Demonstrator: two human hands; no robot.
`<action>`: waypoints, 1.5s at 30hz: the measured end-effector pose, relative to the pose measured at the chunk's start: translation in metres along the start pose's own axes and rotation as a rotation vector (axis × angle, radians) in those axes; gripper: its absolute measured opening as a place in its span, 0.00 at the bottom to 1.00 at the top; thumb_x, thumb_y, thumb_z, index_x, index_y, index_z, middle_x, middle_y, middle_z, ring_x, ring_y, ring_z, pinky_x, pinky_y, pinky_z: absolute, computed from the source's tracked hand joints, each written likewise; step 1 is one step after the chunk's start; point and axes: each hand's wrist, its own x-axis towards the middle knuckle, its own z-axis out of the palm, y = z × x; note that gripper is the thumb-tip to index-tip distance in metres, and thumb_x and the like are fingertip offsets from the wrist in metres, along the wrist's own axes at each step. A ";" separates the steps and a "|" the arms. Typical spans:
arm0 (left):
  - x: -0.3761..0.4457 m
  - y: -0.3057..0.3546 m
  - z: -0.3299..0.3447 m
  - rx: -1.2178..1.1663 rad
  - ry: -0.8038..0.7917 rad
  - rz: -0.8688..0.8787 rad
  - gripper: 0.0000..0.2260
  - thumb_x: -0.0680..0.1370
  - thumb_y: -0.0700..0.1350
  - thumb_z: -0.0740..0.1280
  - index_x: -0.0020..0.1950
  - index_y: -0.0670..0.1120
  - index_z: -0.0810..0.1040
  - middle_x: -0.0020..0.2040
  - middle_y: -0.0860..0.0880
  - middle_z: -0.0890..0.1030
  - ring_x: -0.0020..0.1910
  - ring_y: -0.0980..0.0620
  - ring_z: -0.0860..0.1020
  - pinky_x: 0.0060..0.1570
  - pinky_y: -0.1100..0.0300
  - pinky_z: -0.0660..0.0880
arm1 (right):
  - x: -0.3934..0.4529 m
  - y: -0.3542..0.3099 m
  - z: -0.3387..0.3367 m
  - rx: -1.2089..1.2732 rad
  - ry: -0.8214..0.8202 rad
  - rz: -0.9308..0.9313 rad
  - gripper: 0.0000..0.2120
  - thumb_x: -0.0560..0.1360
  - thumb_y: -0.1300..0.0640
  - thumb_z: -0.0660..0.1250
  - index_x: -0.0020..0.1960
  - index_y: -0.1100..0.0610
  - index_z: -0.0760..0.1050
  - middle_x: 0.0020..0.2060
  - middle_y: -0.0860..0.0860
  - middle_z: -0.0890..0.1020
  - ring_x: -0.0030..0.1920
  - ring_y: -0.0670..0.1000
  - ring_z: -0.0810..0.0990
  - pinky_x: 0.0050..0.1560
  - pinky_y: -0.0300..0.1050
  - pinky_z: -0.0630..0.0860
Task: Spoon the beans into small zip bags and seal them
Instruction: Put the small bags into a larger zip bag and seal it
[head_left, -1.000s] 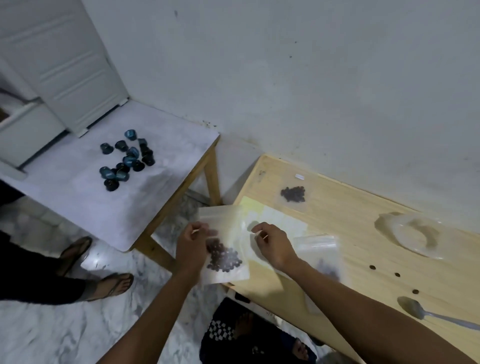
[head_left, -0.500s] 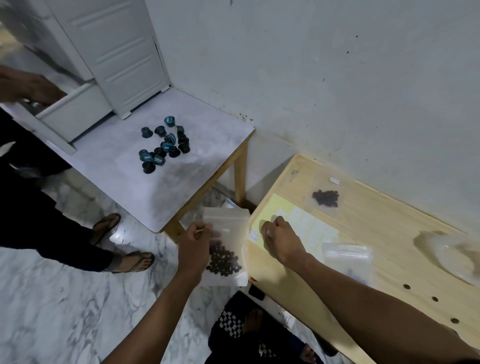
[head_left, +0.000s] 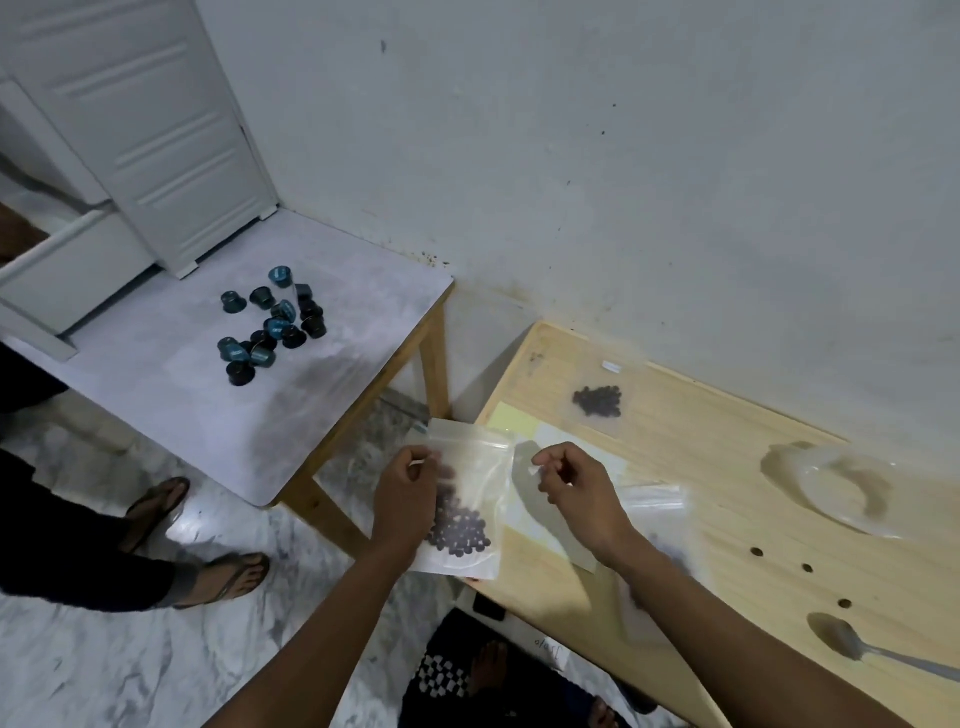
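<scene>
Looks like the sealing step: the left hand (head_left: 405, 493) pinches the top left of a small zip bag (head_left: 470, 499) with beans (head_left: 460, 527) settled at its bottom, held just off the bench's (head_left: 727, 457) left edge. The right hand (head_left: 576, 483) hovers beside the zip, fingers curled, probably holding nothing. Next move calls for pinching along the zip strip. A filled bag (head_left: 597, 401) lies near the far left corner, the spoon (head_left: 852, 644) and stray beans at the near edge. Nothing blocks the way.
</scene>
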 end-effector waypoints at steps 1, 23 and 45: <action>-0.001 0.004 0.007 0.007 -0.023 0.005 0.06 0.82 0.46 0.64 0.48 0.48 0.78 0.41 0.52 0.85 0.34 0.60 0.82 0.38 0.62 0.77 | -0.001 -0.005 -0.006 0.024 0.012 -0.010 0.11 0.79 0.65 0.61 0.47 0.54 0.80 0.34 0.39 0.79 0.38 0.50 0.75 0.43 0.45 0.72; -0.029 0.052 0.109 -0.009 -0.254 0.151 0.08 0.82 0.51 0.61 0.53 0.50 0.77 0.31 0.51 0.75 0.22 0.61 0.67 0.24 0.69 0.64 | -0.015 -0.042 -0.053 -0.011 0.326 -0.013 0.10 0.74 0.63 0.69 0.50 0.53 0.72 0.36 0.55 0.82 0.30 0.42 0.75 0.35 0.32 0.71; -0.021 0.073 0.122 -0.139 -0.434 0.190 0.03 0.76 0.42 0.72 0.49 0.47 0.81 0.42 0.49 0.86 0.43 0.50 0.84 0.42 0.64 0.78 | -0.015 -0.042 -0.080 0.308 0.334 0.251 0.17 0.74 0.56 0.74 0.34 0.55 0.67 0.35 0.55 0.72 0.38 0.51 0.72 0.43 0.44 0.71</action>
